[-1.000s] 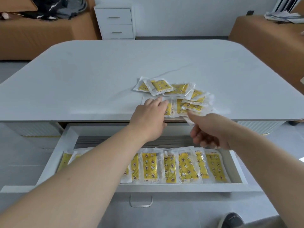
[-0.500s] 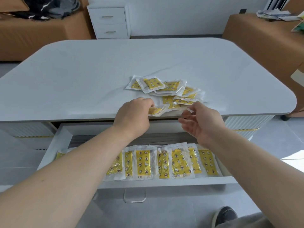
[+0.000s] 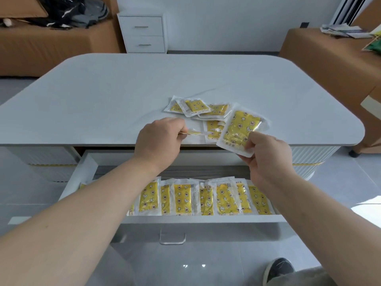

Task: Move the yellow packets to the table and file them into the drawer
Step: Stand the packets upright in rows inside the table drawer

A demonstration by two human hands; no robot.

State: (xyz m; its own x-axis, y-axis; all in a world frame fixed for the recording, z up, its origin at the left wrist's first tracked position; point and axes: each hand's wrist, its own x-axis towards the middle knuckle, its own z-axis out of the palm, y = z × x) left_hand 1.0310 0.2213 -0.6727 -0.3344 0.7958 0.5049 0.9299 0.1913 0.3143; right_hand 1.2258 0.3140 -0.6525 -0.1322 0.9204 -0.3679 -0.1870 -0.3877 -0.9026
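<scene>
Right hand (image 3: 268,155) lifted 1 packet (image 3: 241,129); left hand (image 3: 160,139) grips 1.

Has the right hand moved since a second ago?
Yes. The right hand was curled low at the table edge; it now holds a yellow packet lifted up off the pile, tilted toward the camera, above the open drawer.

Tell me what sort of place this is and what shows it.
Probably a living room or lounge in a home, though I can't be sure. A low white table with an open drawer stands between tan sofas, and a small white drawer cabinet sits against the far wall.
</scene>
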